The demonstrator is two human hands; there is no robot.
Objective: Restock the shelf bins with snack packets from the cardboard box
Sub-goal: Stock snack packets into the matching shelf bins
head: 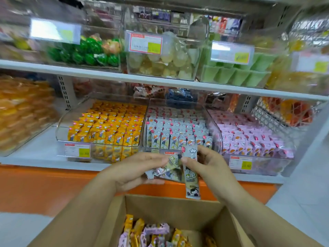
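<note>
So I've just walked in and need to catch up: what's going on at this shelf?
A person is restocking snacks. Their left hand grips a small bundle of grey packets, while the right hand pinches a single grey packet upright. Both are just in front of the middle bin, which is well stocked with the same kind. The cardboard box below is open and holds yellow packets and pink packets.

Box in front, shelf bins behind, hands between.
The cardboard box (pixel 160 207) stands nearest, with loose packets (pixel 156 232) in it. Behind it, on the lower shelf (pixel 35 152), the left bin (pixel 61 129), middle bin (pixel 218 134) and right bin (pixel 284 168) sit side by side. The left hand (pixel 135 172) with a bundle of packets (pixel 169 168) and the right hand (pixel 210 164) with a single packet (pixel 191 177) are before the middle bin.
</note>
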